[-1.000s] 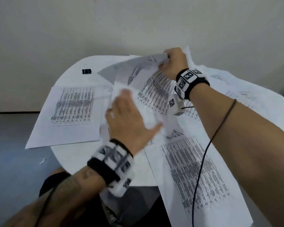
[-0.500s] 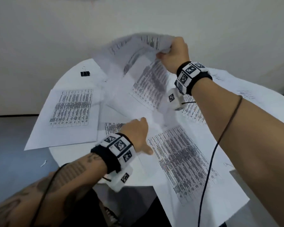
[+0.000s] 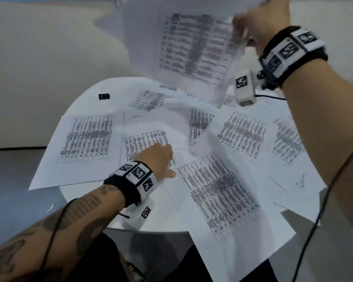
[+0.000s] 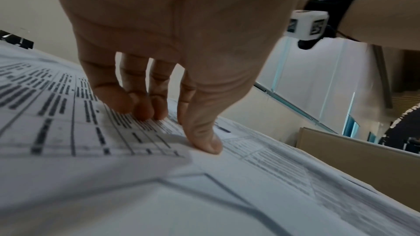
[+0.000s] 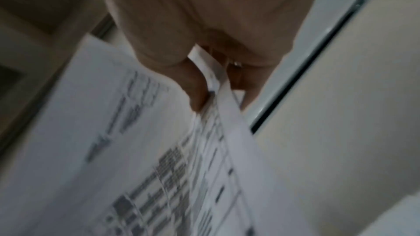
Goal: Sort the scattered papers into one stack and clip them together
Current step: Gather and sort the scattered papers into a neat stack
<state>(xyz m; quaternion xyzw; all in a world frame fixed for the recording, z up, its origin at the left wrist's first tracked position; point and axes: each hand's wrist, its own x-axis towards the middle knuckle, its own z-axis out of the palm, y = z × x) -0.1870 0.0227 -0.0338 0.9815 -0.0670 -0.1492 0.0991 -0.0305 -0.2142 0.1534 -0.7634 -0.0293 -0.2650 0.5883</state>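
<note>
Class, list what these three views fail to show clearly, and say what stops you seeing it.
- Lifted sheets: print unreadable, motion blur, head and right wrist views.
- Right hand: fingertips cut off by the top edge, head view.
- Binder clip: too small for detail, head view.
- Left hand: fingers hidden behind its back, head view.

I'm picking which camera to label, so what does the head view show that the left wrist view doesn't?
Only the head view shows the right hand gripping lifted sheets above the table, and the whole spread of papers. Only the left wrist view shows the left hand's fingertips touching a printed sheet near its corner. Both show the left hand and the black binder clip.
</note>
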